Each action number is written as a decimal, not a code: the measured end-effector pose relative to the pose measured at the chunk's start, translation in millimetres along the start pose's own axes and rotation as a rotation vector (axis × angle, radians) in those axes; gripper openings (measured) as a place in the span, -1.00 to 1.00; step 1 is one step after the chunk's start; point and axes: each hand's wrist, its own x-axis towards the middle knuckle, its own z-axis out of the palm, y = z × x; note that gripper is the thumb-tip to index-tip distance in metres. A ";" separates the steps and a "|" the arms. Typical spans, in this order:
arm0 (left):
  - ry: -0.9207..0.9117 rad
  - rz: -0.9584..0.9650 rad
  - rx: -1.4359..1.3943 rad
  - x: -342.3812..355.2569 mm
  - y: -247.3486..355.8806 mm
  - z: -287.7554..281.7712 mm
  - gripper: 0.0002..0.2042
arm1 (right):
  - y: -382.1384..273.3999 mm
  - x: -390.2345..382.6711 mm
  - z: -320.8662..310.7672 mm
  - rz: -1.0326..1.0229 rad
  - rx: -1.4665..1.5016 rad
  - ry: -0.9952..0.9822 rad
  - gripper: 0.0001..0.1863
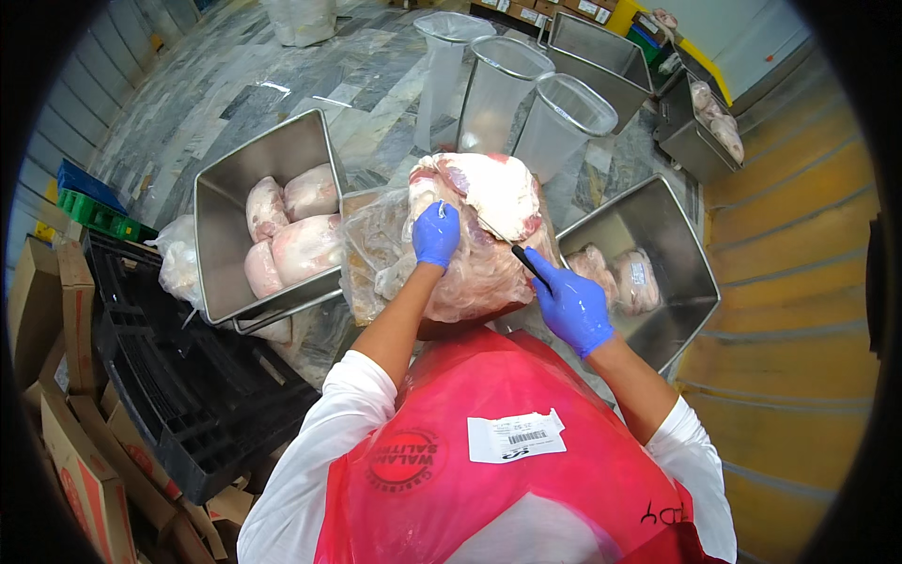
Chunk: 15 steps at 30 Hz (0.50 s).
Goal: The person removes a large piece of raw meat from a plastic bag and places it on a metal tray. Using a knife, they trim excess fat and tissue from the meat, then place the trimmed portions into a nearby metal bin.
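My right hand (573,303), in a blue glove, is closed round the black handle of a knife (529,261). The blade points up and left, lying against a large piece of raw meat (498,195) with white fat and red patches. My left hand (436,235), gloved too, is a fist at the left side of that meat. A small pale bit pokes from its fingers; what they grip is hidden. Under the meat is a plastic-wrapped block of more meat (470,282), with loose clear plastic (371,240) spread at its left.
A steel bin (214,202) with several meat pieces stands left, another bin (681,273) right. Beyond are three clear-lined upright stands (503,80) and further steel bins (597,56). A black pallet (188,385) and cardboard boxes (80,470) crowd the lower left.
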 end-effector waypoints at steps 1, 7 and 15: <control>-0.002 -0.004 -0.009 -0.7 -2.5 -0.2 -0.69 | -9.3 2.5 0.3 0.005 -0.037 -0.015 -0.50; -0.046 -0.069 -0.040 2.0 -6.0 -0.3 -0.69 | -58.8 10.7 -8.3 0.026 -0.177 -0.063 -0.47; -0.048 -0.047 -0.106 0.3 -3.6 -2.3 -0.71 | -74.3 18.5 5.4 0.040 -0.312 -0.122 -0.37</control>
